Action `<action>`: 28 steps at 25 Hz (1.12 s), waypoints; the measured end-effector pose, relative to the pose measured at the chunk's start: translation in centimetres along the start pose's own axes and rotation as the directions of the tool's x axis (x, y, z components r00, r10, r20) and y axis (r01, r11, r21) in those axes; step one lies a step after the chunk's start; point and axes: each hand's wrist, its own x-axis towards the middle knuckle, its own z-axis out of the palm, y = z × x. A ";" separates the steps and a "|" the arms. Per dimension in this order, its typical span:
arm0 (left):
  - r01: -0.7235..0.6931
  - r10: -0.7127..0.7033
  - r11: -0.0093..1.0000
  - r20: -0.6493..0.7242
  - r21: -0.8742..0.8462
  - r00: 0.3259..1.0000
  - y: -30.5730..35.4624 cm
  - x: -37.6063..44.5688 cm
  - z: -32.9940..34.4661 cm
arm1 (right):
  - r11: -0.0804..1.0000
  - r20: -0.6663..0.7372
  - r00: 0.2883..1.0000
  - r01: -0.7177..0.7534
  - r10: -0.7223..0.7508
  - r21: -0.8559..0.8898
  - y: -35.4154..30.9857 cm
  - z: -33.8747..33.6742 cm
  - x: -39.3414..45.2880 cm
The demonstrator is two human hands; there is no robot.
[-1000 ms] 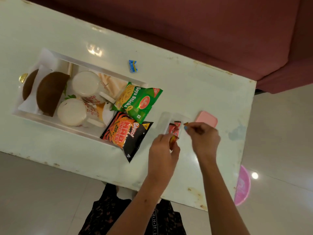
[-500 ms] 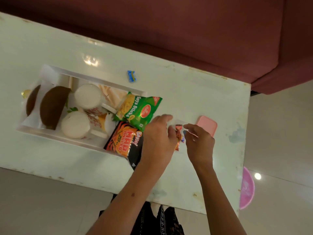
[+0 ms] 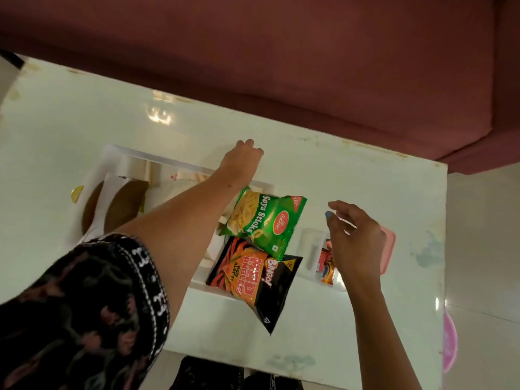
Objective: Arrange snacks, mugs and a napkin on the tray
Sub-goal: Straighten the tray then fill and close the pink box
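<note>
A white tray (image 3: pixel 180 162) sits on the pale table. It holds brown rounds (image 3: pixel 125 206) on a white napkin (image 3: pixel 108 182); my left arm hides the mugs. A green Soya Sticks packet (image 3: pixel 264 220) and a black-orange Bingo packet (image 3: pixel 253 277) overhang the tray's right end. My left hand (image 3: pixel 242 157) reaches across the tray to just beyond its far rim, fingers curled down; what lies under them is hidden. My right hand (image 3: pixel 355 240) hovers with relaxed fingers, holding nothing, over a small clear container (image 3: pixel 309 247) with red sachets (image 3: pixel 326 266).
A pink lid (image 3: pixel 390 249) lies under my right hand's far side. A maroon sofa (image 3: pixel 281 57) runs along the table's far edge. A pink round object (image 3: pixel 449 342) sits on the floor at the right. A small gold piece (image 3: pixel 76 192) lies left of the tray.
My left hand left the sachets and reached over the tray to where the small blue candy lay. My right hand let go of the sachet and opened. The camera moved closer.
</note>
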 end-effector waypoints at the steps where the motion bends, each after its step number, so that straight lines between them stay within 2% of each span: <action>1: -0.022 0.021 0.998 0.024 0.058 1.000 -0.4 0.5 0.2 | 1.000 -0.012 1.000 -0.004 0.004 0.003 0.0 0.1 0.0; 4: -0.074 0.069 0.989 0.045 0.131 0.997 -1.5 2.2 0.3 | 1.000 -0.033 0.999 -0.010 0.010 -0.006 0.5 0.3 -0.2; 8: -0.094 0.088 0.989 0.056 0.117 0.995 -1.9 3.2 0.3 | 0.998 -0.054 0.997 -0.063 0.063 -0.001 1.7 0.1 -0.9; 10: -0.035 0.035 0.999 0.003 -0.023 0.999 -1.4 2.7 0.1 | 0.995 -0.059 0.994 -0.098 0.097 -0.001 2.3 -0.1 -1.3; 12: 0.020 -0.043 0.967 -0.086 -0.253 0.995 0.3 1.2 -0.8 | 0.992 -0.070 0.990 -0.125 0.123 -0.016 2.7 -0.6 -1.4; 15: -0.018 -0.066 0.879 -0.159 -0.476 0.985 5.5 -3.1 -2.3 | 0.986 -0.105 0.982 -0.161 0.157 -0.031 3.2 -1.9 -1.4; 18: -0.080 0.016 0.890 -0.145 -0.448 0.989 11.1 -8.4 -0.9 | 0.983 -0.124 0.980 -0.168 0.158 -0.072 4.0 -3.4 -1.4; 20: -0.052 0.024 0.928 -0.082 -0.368 0.996 14.3 -11.5 1.5 | 0.978 -0.120 0.979 -0.177 0.164 -0.108 4.8 -4.5 -1.5; 25: 0.129 -0.103 0.926 0.091 -0.355 0.991 18.4 -14.7 5.9 | 0.967 -0.096 0.976 -0.206 0.193 -0.150 7.7 -7.0 -1.5; 28: 0.189 -0.176 0.876 0.071 -0.443 0.982 18.7 -15.0 6.7 | 0.953 -0.092 0.966 -0.253 0.240 -0.168 10.0 -7.6 -0.6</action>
